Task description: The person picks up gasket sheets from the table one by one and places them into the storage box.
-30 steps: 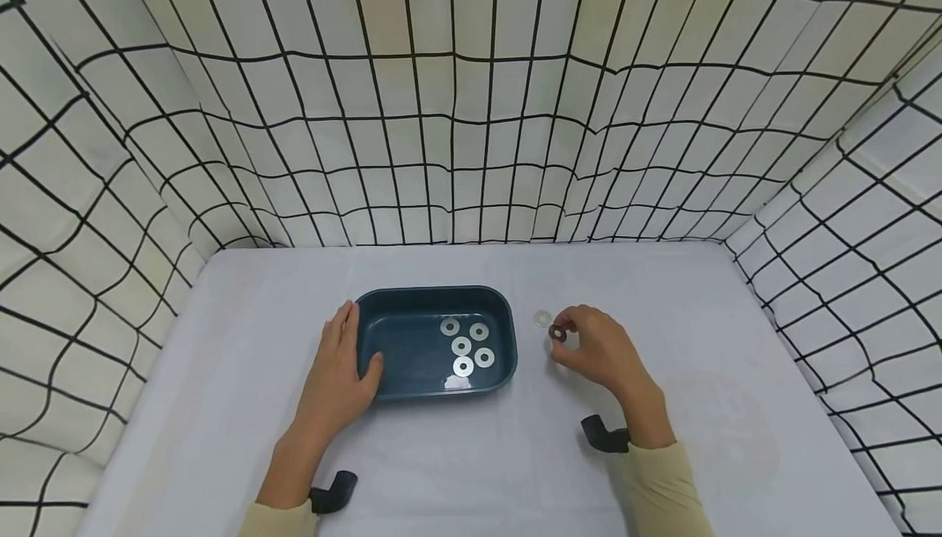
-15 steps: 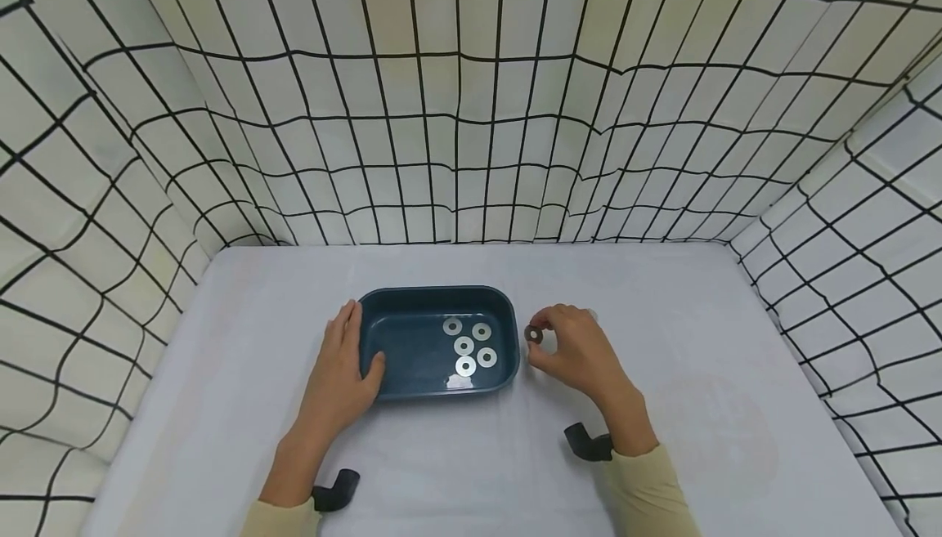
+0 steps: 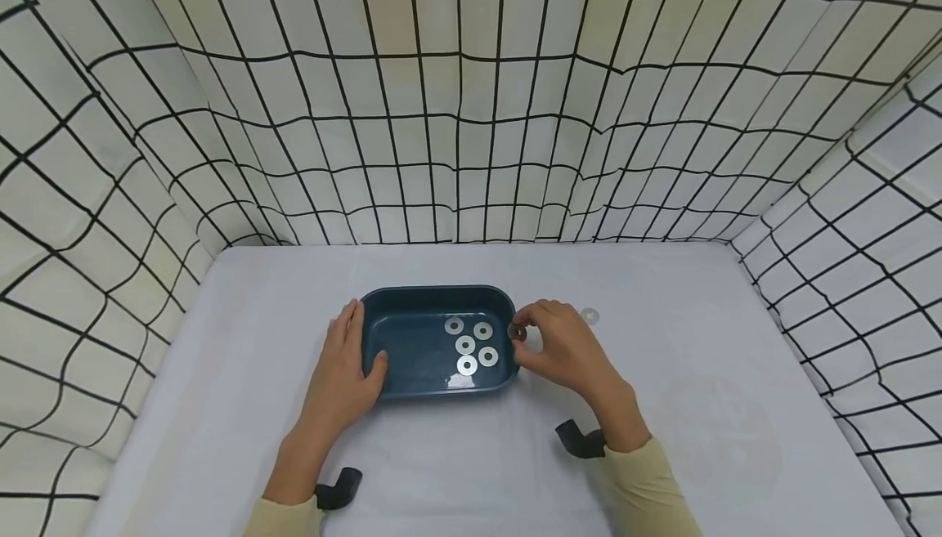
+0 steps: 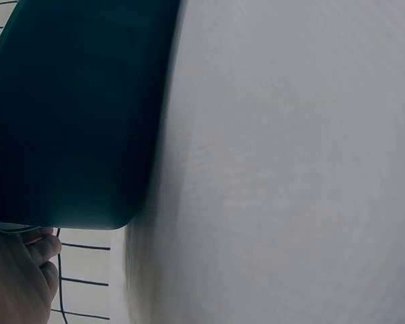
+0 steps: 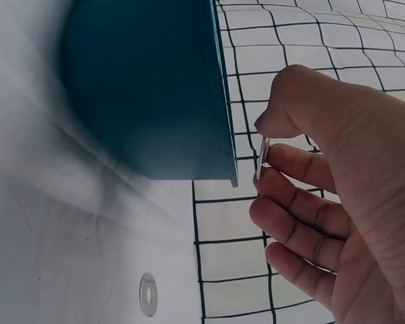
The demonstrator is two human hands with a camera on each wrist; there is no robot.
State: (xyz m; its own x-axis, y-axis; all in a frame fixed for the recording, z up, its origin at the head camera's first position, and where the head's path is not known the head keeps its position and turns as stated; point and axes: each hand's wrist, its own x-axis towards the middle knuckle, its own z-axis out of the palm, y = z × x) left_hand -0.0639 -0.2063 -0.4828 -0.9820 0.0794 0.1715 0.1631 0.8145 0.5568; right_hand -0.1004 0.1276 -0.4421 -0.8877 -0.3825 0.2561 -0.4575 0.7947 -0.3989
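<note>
The right hand [image 3: 562,349] pinches a washer [image 3: 518,332] just at the right rim of the dark teal tray [image 3: 412,341], while the left hand [image 3: 340,369] lies relaxed against its left wall, five washers [image 3: 468,346] inside and another loose washer [image 3: 589,316] on the table [image 3: 221,406].

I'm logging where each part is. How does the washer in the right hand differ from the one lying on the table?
The held washer is pinched by the right hand, lifted and on edge at the tray's right rim; the loose washer lies flat on the table, untouched, farther right. The held one looks darker in the head view, the loose one pale. Both are small flat rings.
</note>
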